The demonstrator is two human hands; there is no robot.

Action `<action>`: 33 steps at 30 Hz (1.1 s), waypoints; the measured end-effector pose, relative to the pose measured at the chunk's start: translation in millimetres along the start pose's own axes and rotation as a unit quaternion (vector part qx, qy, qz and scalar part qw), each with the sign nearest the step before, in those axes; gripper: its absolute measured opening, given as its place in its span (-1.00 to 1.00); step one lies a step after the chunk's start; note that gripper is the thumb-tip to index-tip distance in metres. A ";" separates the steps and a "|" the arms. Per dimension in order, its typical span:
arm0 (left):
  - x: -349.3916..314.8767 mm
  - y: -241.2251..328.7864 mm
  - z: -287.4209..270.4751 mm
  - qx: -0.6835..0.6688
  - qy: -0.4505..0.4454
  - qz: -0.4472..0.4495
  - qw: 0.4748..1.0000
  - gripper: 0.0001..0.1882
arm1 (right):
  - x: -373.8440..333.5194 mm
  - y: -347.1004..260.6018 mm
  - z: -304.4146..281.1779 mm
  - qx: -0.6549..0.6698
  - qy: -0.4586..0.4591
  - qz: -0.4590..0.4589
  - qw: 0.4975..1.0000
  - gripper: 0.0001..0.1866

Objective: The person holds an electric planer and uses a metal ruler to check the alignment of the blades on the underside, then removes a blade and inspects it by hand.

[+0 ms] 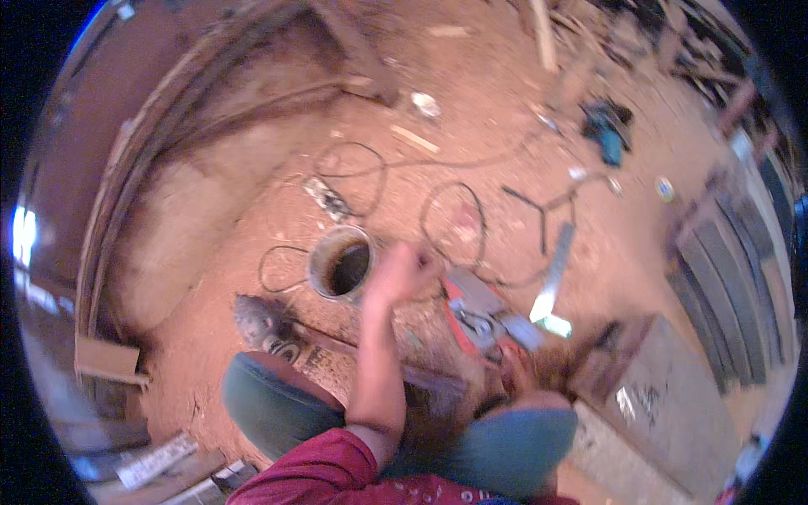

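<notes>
My left arm reaches up the middle, and my left hand (411, 271) hangs just right of a round metal can (316, 268) with a dark inside. Its fingers look curled together; blur hides whatever is in them. Close to my right knee, my right hand (516, 370) is closed at the lower end of a red-edged, grey flat thing (473, 296), whose kind I cannot make out. Pale, looped metal-looking shapes lie on it. To its right are a long flat metal strip (555, 273) and a small greenish-white object (555, 326).
A dark cable (484, 227) loops across the reddish dirt floor. A teal power tool (609, 143) lies far right. Curved dark strips (720, 290) and a board (673, 404) lie right; a curved wooden frame (114, 194) stands left. A greyish lump (255, 318) is near my left knee.
</notes>
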State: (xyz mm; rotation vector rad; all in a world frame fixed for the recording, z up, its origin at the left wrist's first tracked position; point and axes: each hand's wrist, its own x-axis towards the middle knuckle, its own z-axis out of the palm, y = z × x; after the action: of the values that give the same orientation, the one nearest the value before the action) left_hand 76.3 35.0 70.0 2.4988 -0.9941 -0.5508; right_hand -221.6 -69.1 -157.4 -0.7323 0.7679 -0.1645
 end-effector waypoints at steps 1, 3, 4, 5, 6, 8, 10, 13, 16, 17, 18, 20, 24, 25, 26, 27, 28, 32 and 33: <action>-5.3 3.2 -7.7 -0.097 0.112 0.087 0.985 -0.62 | -4.2 -6.0 13.9 -0.062 0.001 0.013 0.998 -0.34; -0.9 29.2 -45.7 -0.197 0.110 0.132 0.965 -0.62 | 11.9 15.2 -10.6 -0.216 -0.050 -0.090 0.971 -0.37; 7.7 38.2 -61.1 -0.086 0.188 0.211 0.955 -0.60 | 9.3 31.0 -32.2 -0.346 -0.074 -0.190 0.916 -0.38; 19.9 58.3 -77.0 -0.076 0.204 0.300 0.929 -0.59 | 9.6 38.0 -48.6 -0.472 -0.069 -0.291 0.829 -0.39; 24.1 76.2 -93.9 -0.046 0.219 0.316 0.922 -0.56 | -1.2 27.0 -30.3 -0.568 -0.063 -0.331 0.751 -0.39; 24.8 131.6 -132.6 -0.034 0.195 0.346 0.917 -0.49 | -20.5 3.8 -7.7 -0.649 -0.037 -0.377 0.660 -0.38; 39.2 169.4 -147.8 -0.064 0.141 0.361 0.919 -0.33 | -39.7 -1.0 -9.6 -0.559 -0.042 -0.291 0.775 -0.36; 63.4 186.9 -151.9 0.062 0.160 0.470 0.866 -0.46 | -67.7 7.3 0.5 -0.271 -0.023 -0.096 0.957 -0.34; 100.6 157.8 -65.8 0.245 0.121 0.509 0.816 -0.47 | -115.1 18.5 -25.3 -0.143 0.062 -0.013 0.988 -0.31; 96.2 132.2 -34.3 0.289 0.089 0.525 0.795 -0.41 | -125.7 28.7 -31.1 -0.120 0.083 0.006 0.989 -0.30; 95.5 110.8 1.6 0.306 -0.061 0.458 0.832 -0.46 | -144.8 34.8 -39.1 -0.106 0.119 0.021 0.987 -0.29; 83.1 51.6 55.9 0.358 -0.162 0.427 0.814 -0.47 | -174.9 51.3 -42.3 -0.080 0.151 0.046 0.984 -0.26; 53.9 -22.6 94.7 0.352 -0.326 0.376 0.792 -0.23 | -255.4 81.4 -17.7 -0.037 0.191 0.084 0.977 -0.22; 48.3 -21.6 98.8 0.351 -0.332 0.387 0.785 -0.23 | -277.4 85.0 -5.2 -0.027 0.203 0.090 0.975 -0.21; 44.8 -15.3 100.6 0.335 -0.340 0.361 0.801 -0.21 | -291.6 81.8 10.9 -0.020 0.214 0.087 0.973 -0.21; 42.7 -11.8 107.1 0.313 -0.348 0.338 0.817 -0.18 | -307.0 71.5 29.4 -0.012 0.252 0.069 0.965 -0.21; 45.0 -20.4 107.1 0.319 -0.346 0.346 0.812 -0.18 | -314.6 63.2 45.9 0.000 0.278 0.046 0.960 -0.17; 59.8 -45.7 106.3 0.335 -0.296 0.345 0.825 -0.20 | -325.1 -28.4 36.7 -0.189 0.254 -0.047 0.947 -0.36; 58.6 -44.7 104.4 0.335 -0.276 0.334 0.837 -0.21 | -320.2 -53.4 29.0 -0.228 0.309 -0.097 0.918 -0.42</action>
State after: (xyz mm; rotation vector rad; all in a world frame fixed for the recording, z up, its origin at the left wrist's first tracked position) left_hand 89.2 1.2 -52.5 2.2560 -2.5213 -0.7969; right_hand -426.0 31.7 75.7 -1.2285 1.3633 -0.4184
